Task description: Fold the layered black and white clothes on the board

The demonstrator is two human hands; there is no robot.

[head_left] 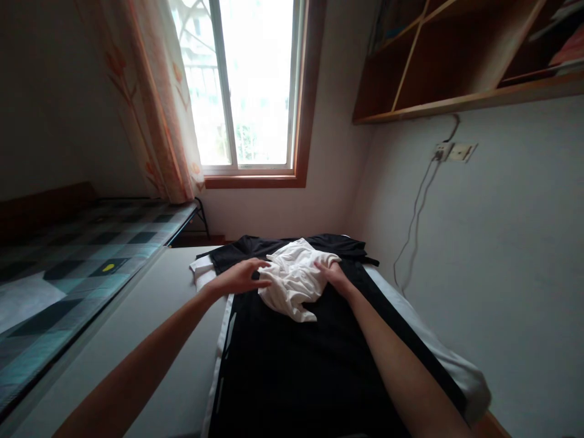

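A crumpled white garment (296, 280) lies bunched on a black cloth (292, 371) in front of me; its folds hide what kind of garment it is. At its left edge is my left hand (241, 275), thumb and fingers apart, the fingertips at or just touching the fabric. My right hand (335, 277) grips the garment's right side, thumb on top and the other fingers tucked under the fabric. Behind the white garment, a black garment (246, 248) is spread across the far end of the black cloth.
Left of the black cloth is a pale flat surface (182, 304), then a bed with a checked cover (114, 231). A window (260, 85) with a patterned curtain (155, 109) stands ahead. Wooden shelves (438, 97) overhang the right wall, above a socket with a cable (417, 213).
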